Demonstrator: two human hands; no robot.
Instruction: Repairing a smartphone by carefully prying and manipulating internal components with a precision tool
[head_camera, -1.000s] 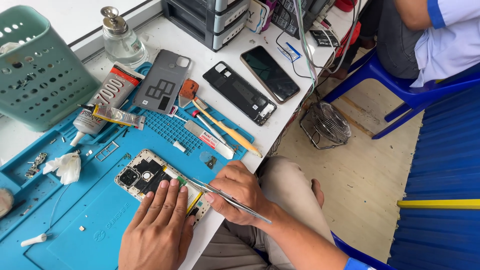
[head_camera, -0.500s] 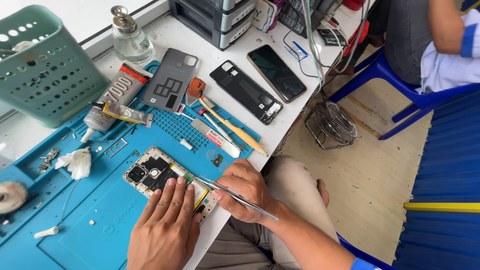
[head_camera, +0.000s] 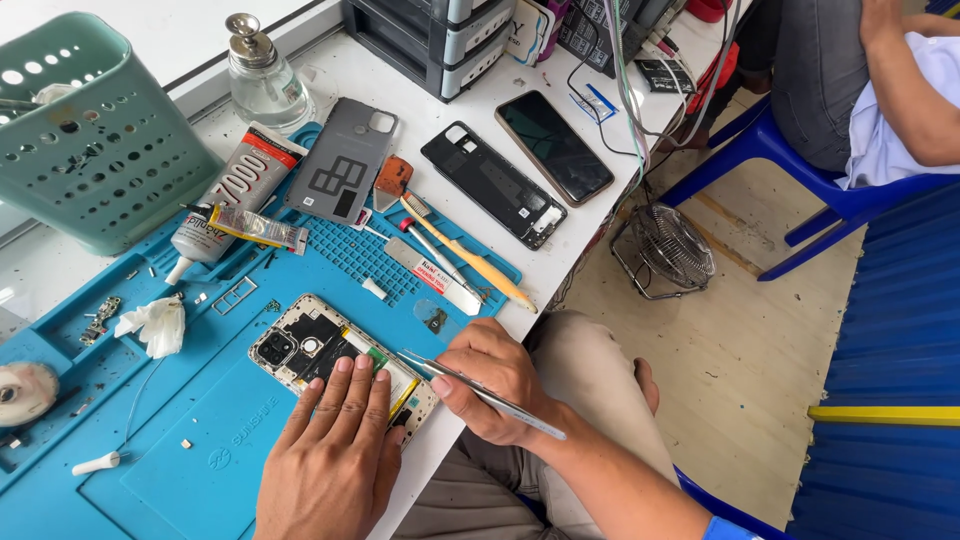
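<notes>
My left hand (head_camera: 325, 455) pins the opened phone (head_camera: 335, 355) flat; my right hand (head_camera: 490, 375), pinching tweezers (head_camera: 480, 392), should probe its edge gently.

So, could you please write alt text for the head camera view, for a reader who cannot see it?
A person's left hand presses flat on an opened phone lying on a blue repair mat, while the right hand holds metal tweezers at the phone's edge. Glue tubes, small tools and other phone parts lie beyond.
</notes>
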